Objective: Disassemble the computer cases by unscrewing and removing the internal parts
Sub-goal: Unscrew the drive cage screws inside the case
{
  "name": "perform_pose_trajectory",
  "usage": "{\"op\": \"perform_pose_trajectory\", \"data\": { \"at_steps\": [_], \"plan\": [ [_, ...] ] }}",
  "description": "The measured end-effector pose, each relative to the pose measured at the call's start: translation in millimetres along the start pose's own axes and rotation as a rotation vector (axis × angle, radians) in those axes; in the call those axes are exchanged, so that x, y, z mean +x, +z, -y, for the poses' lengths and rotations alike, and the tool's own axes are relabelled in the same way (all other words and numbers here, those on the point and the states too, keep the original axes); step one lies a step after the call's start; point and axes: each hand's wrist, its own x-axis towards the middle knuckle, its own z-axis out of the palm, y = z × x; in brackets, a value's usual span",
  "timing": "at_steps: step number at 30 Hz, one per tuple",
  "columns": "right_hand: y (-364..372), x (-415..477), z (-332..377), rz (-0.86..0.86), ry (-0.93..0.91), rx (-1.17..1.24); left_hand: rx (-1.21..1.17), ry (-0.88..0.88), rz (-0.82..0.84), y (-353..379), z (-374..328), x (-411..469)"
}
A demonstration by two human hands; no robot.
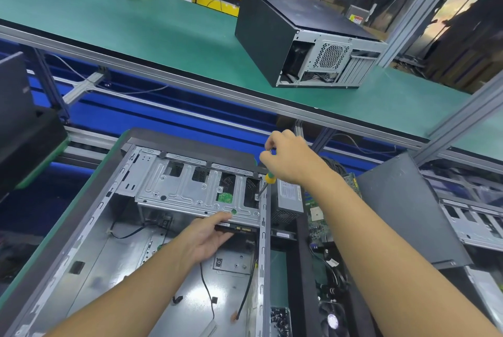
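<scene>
In the open computer case on the near bench, the left hand pinches the black hard drive at the lower edge of the drive cage, thumb above, fingers beneath. The right hand grips a yellow-green screwdriver, its tip on a cage screw. Beyond, 1 black tower case lies on the far green bench.
</scene>
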Motion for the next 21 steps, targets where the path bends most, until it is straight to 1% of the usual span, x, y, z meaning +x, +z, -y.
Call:
{"op": "perform_pose_trajectory", "data": {
  "at_steps": [2,3,4,5,7,8,10,11,12,13,14,16,18,19,21],
  "plan": [
    [7,-3,3,-0.142,0.099,-0.331,0.007,0.008,-0.002,0,1,0],
    [9,-5,4,-0.192,0.133,-0.421,0.014,0.014,-0.002,0,1,0],
    [11,-6,5,-0.221,0.136,-0.447,0.020,0.019,-0.002,0,1,1],
    [11,-5,5,-0.225,0.115,-0.439,0.024,0.021,-0.002,0,1,1],
    [7,-4,3,-0.162,0.038,-0.343,0.026,0.022,-0.002,1,0,0],
    [3,-3,2,-0.094,-0.009,-0.262,0.025,0.021,0.000,1,0,0],
    [-7,-1,1,0.073,-0.032,-0.058,0.020,0.022,0.001,1,0,0],
    [-10,-1,1,0.138,-0.018,0.007,0.019,0.022,0.000,1,0,0],
    [-11,-1,1,0.166,-0.004,0.018,0.019,0.020,-0.004,0,0,0],
    [-9,-1,0,0.151,0.012,-0.025,0.021,0.018,-0.010,0,0,1],
    [-7,-2,1,0.098,0.028,-0.106,0.024,0.016,-0.014,0,0,1],
    [-1,-3,3,-0.049,0.070,-0.328,0.028,0.013,-0.015,0,0,1],
    [4,-4,4,-0.177,0.072,-0.463,0.027,0.012,-0.015,1,0,0],
    [5,-4,5,-0.197,0.070,-0.484,0.025,0.012,-0.013,1,-1,0],
    [4,-3,5,-0.139,0.078,-0.438,0.023,0.011,-0.010,1,-1,-1]
  ]
}}
